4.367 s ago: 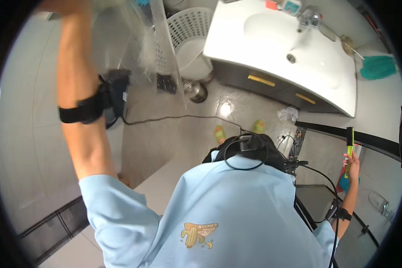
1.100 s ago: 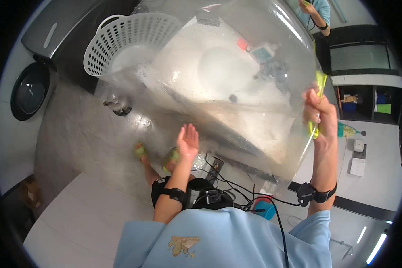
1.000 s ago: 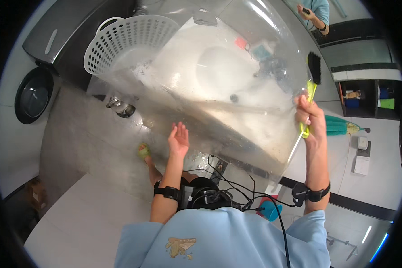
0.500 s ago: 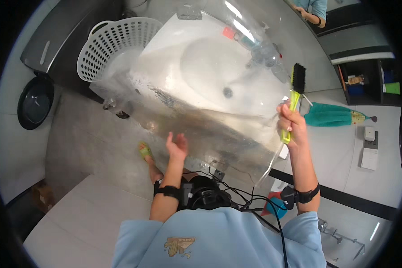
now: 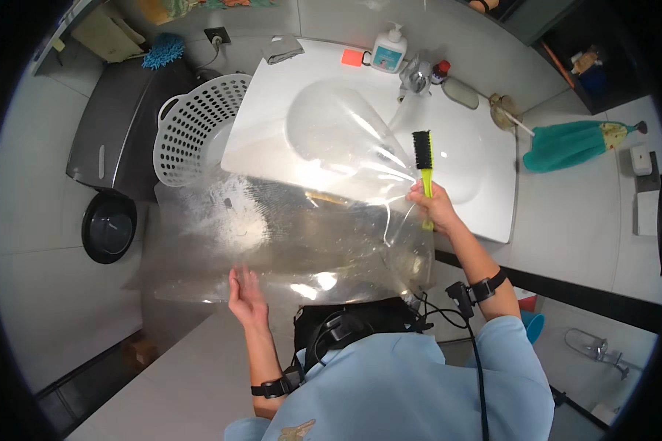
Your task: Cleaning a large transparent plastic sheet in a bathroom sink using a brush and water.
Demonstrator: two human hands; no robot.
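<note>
A large clear plastic sheet (image 5: 294, 242) hangs across the front of the white sink (image 5: 493, 198), with wet glare and a whitish smear on its left part. In my right hand (image 5: 438, 208) is a scrub brush (image 5: 423, 152) with a lime-green handle, black bristles pointing up. That hand also touches the gathered right end of the sheet; how firmly it pinches the plastic I cannot tell. My left hand (image 5: 248, 298) is open, palm up, fingers stretched out at the sheet's near edge. Its fingertips lie against or just under the plastic.
A white perforated basket (image 5: 202, 121) stands left of the sink, beside a dark grey cabinet (image 5: 114, 121) and a black basin (image 5: 110, 228). Along the sink's back are a soap bottle (image 5: 388, 50), a faucet (image 5: 418, 73) and a grey cloth (image 5: 282, 49). A teal cloth (image 5: 570, 147) hangs right.
The sheet has swung down and toward me, uncovering the sink's back edge. My right hand has shifted left with the brush; my left hand has come to the sheet's near edge. The view has shifted too.
</note>
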